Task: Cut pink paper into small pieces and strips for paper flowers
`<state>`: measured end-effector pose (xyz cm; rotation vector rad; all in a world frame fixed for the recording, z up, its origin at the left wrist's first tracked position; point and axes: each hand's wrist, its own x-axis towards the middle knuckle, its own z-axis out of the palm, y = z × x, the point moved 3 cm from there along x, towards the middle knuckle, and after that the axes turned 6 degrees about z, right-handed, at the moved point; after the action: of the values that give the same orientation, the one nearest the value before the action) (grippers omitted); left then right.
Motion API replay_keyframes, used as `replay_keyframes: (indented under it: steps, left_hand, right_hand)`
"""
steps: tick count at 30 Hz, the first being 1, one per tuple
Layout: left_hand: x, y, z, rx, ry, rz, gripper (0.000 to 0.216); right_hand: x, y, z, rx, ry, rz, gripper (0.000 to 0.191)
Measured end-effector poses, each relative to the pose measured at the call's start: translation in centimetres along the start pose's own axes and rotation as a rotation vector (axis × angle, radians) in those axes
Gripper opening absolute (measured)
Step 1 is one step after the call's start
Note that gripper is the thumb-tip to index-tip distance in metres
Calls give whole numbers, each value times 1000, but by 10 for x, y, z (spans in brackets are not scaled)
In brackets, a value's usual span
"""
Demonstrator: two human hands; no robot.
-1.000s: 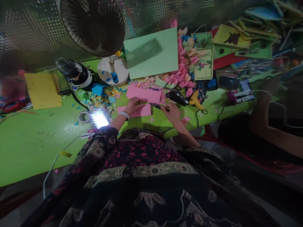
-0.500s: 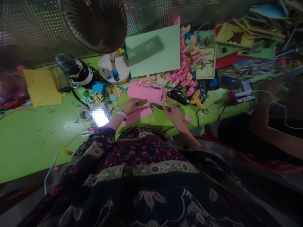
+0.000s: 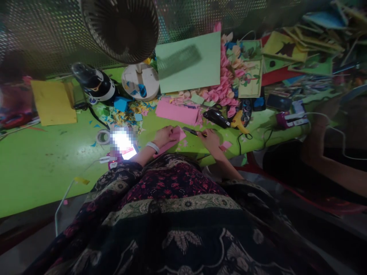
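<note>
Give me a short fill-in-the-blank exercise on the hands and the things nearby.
The flat paper sheet touched by the left hand is coloured ___.
The right hand holds the slim dark-bladed knife by its ___.
The pale wristband circles the ___ wrist.
The black bottle lies between the yellow rectangular paper and the round ___ fan base.

Missing words: pink; handle; left; white.

Dk navy/maroon floral top [image 3: 177,183] w/ beige patt. bands [image 3: 187,205]; white wristband [image 3: 153,147], L side.
</note>
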<state>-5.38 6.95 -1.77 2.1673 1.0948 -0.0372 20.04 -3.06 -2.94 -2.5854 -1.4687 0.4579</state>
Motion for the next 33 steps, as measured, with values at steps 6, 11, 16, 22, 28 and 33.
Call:
replay_keyframes:
  steps: [6, 11, 16, 22, 28, 33]
  left_hand:
    - [-4, 3, -7, 87, 85, 78, 8]
    - [-7, 6, -1, 154, 70, 198, 32]
    - [9, 2, -8, 293, 38, 367, 23]
    - [34, -6, -24, 356, 87, 426, 32]
    - [-7, -25, 0, 303, 144, 354, 53]
    - [-49, -39, 32, 320, 91, 353, 73]
  right_hand:
    - [-1, 3, 0, 30, 27, 18, 39]
    - [8, 5, -3, 66, 29, -85, 41]
    - [20, -2, -4, -13, -21, -302, 46]
    - [25, -9, 0, -56, -83, -480, 46]
    - [24, -6, 7, -85, -87, -493, 42]
    - [23, -1, 14, -76, -100, -552, 55]
